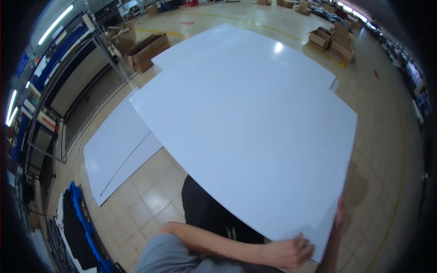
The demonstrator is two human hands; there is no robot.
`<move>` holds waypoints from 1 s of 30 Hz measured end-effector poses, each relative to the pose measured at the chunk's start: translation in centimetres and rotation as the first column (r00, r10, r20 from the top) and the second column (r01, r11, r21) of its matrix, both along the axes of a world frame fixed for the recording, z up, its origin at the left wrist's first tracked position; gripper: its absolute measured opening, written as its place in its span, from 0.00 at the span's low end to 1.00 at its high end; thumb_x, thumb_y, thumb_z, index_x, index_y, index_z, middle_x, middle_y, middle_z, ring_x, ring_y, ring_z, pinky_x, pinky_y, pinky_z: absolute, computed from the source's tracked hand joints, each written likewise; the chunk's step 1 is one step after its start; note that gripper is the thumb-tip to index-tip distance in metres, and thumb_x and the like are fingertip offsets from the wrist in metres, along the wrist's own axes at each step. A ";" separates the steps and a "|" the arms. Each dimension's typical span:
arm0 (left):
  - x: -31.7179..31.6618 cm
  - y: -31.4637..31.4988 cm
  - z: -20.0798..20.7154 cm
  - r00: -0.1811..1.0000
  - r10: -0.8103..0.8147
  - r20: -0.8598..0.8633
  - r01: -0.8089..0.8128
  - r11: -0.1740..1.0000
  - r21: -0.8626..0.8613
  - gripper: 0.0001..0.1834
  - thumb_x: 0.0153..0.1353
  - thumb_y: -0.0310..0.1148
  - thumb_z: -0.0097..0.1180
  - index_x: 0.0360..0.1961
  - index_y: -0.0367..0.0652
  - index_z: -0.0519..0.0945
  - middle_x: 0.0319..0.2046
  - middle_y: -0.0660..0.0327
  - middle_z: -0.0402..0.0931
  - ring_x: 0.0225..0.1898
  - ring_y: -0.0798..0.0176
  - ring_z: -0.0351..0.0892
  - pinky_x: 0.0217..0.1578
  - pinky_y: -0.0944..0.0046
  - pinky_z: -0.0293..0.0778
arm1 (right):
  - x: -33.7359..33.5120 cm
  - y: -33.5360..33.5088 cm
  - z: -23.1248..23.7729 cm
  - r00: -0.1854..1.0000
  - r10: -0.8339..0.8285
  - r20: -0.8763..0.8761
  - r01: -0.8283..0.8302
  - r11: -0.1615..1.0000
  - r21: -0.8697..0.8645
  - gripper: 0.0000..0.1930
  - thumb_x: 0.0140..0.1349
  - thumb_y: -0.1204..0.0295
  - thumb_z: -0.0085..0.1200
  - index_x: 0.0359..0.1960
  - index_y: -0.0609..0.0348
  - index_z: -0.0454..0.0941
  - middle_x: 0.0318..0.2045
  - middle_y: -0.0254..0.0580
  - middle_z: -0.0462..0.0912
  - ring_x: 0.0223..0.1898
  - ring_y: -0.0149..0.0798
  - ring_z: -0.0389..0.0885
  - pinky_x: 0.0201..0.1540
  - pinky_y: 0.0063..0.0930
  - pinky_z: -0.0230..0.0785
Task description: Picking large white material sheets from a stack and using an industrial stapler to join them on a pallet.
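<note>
A large glossy white board [246, 123] spreads out in front of me, its nearest corner close to my body. My left hand [291, 252] reaches across from the left and lies over the near edge by that corner. Its fingers are curled closed; whatever they pinch is too small or hidden to make out. On the right side edge, my right hand [339, 216] grips the board, its fingers partly hidden by the sheet. Another white panel [118, 141] with a long thin dark line lies lower at the left, partly covered by the large board.
Tiled floor [154, 195] surrounds the boards. Open cardboard boxes stand beyond at the left [148, 51] and right [341, 48]. A metal-framed rack [86, 77] runs along the left. Nearer, a blue plastic pallet or crate [84, 218] carries dark and white cloth-like items.
</note>
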State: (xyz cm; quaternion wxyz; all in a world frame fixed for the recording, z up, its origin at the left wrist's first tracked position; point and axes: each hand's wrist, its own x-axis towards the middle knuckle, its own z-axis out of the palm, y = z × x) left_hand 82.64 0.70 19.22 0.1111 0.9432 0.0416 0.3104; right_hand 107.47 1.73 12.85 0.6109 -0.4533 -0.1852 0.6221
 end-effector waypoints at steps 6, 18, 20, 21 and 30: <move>-0.3 2.4 1.0 0.705 -0.700 -0.115 0.396 0.523 -0.755 0.17 0.52 0.30 0.49 0.42 0.34 0.77 0.44 0.50 0.75 0.41 0.48 0.77 0.47 0.55 0.74 | 3.2 -7.6 3.4 0.964 -0.040 0.263 0.093 0.977 -0.192 0.29 0.52 0.71 0.55 0.56 0.63 0.62 0.46 0.46 0.74 0.46 0.46 0.75 0.49 0.39 0.69; -53.9 40.1 -17.3 0.003 0.946 -0.324 -0.878 -0.152 -0.453 0.43 0.54 0.60 0.52 0.62 0.38 0.62 0.57 0.44 0.65 0.55 0.48 0.69 0.56 0.57 0.62 | 12.6 -13.9 -9.2 0.923 -0.008 0.386 0.186 0.885 -0.426 0.30 0.46 0.76 0.62 0.54 0.62 0.66 0.44 0.44 0.76 0.42 0.44 0.77 0.45 0.38 0.72; -54.5 41.4 -19.1 0.171 0.769 -0.616 -0.796 -0.260 -0.546 0.38 0.61 0.60 0.40 0.55 0.33 0.69 0.48 0.41 0.73 0.49 0.55 0.74 0.46 0.59 0.71 | 11.8 -14.5 -8.4 0.944 -0.030 0.328 0.166 0.905 -0.393 0.29 0.46 0.75 0.62 0.53 0.62 0.67 0.44 0.44 0.76 0.42 0.44 0.77 0.46 0.39 0.71; -53.8 42.0 -20.3 0.195 0.781 -0.594 -0.825 -0.196 -0.530 0.37 0.63 0.58 0.37 0.54 0.31 0.70 0.49 0.42 0.73 0.51 0.53 0.73 0.50 0.60 0.68 | 12.7 -15.5 -9.0 0.925 -0.043 0.378 0.205 0.893 -0.400 0.29 0.47 0.74 0.62 0.53 0.62 0.68 0.44 0.44 0.76 0.42 0.43 0.77 0.46 0.39 0.71; -54.6 43.6 -11.2 0.223 0.673 -0.705 -0.915 -0.105 -0.390 0.41 0.55 0.55 0.55 0.55 0.26 0.67 0.52 0.41 0.70 0.54 0.51 0.70 0.54 0.59 0.65 | 3.5 -9.5 -6.9 0.940 0.082 0.331 0.184 0.697 -0.693 0.36 0.56 0.46 0.54 0.59 0.57 0.64 0.50 0.41 0.74 0.49 0.41 0.74 0.51 0.39 0.68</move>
